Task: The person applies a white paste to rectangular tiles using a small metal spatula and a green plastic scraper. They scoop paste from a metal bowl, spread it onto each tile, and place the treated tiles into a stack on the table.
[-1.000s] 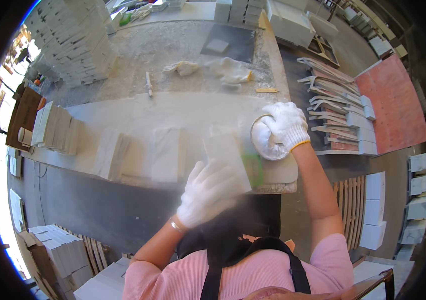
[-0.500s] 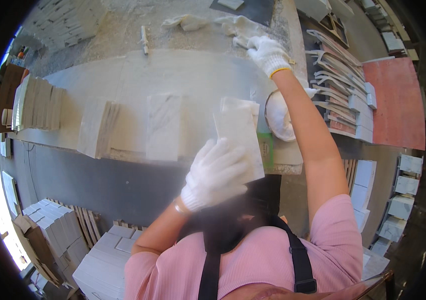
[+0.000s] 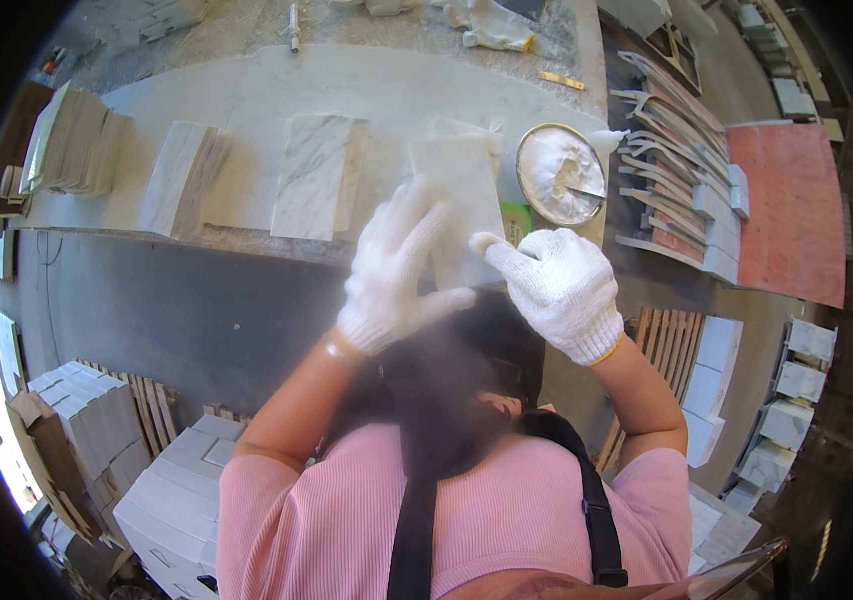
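Pale stone tile [image 3: 461, 180], left of the paste bowl [image 3: 546, 180].
Left hand [image 3: 391, 265] spreads its fingers at the tile; right hand [image 3: 561, 290] is curled, its hold I cannot tell; probably stiff, brittle: take the long edges.

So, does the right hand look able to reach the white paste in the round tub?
Probably yes: the right hand is close to the white paste, which lies uncovered, and nothing visible blocks the way. Whether that hand holds something is unclear.

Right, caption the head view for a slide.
White knit-gloved left hand and right hand at pale rectangular stone tiles, near a round tub of white paste on a pale worktable.
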### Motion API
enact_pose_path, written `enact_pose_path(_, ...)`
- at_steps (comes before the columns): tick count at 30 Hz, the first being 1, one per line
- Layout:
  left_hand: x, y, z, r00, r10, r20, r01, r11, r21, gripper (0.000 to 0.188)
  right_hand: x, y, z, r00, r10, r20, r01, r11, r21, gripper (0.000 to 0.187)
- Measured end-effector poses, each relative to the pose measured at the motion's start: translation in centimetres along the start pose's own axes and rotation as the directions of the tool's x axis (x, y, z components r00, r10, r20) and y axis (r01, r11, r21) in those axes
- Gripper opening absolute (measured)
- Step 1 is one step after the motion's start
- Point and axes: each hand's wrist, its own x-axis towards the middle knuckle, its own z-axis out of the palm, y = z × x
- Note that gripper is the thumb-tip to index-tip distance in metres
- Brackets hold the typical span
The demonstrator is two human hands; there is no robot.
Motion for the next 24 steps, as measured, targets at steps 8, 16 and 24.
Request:
enact_pose_path(8,0.4,0.4,-0.7,0.998,-0.032,0.045,0.030,0.998,0.052,0.097,2.4,0.3,0.4,0.995,-0.074,-0.072,0.067,0.993,-0.096,0.047)
enact_pose_path(16,0.4,0.4,-0.6,0.999,-0.034,0.015,0.033,0.999,0.005,0.096,-0.5,-0.7,-0.3,0.997,-0.075,0.024,0.077,0.989,-0.123,0.046)
enact_pose_path(24,0.5,0.3,-1.0,0.998,-0.024,0.054,0.022,0.999,0.040,0.096,2.5,1.2,1.0,0.995,-0.068,-0.068,0.060,0.991,-0.120,0.043)
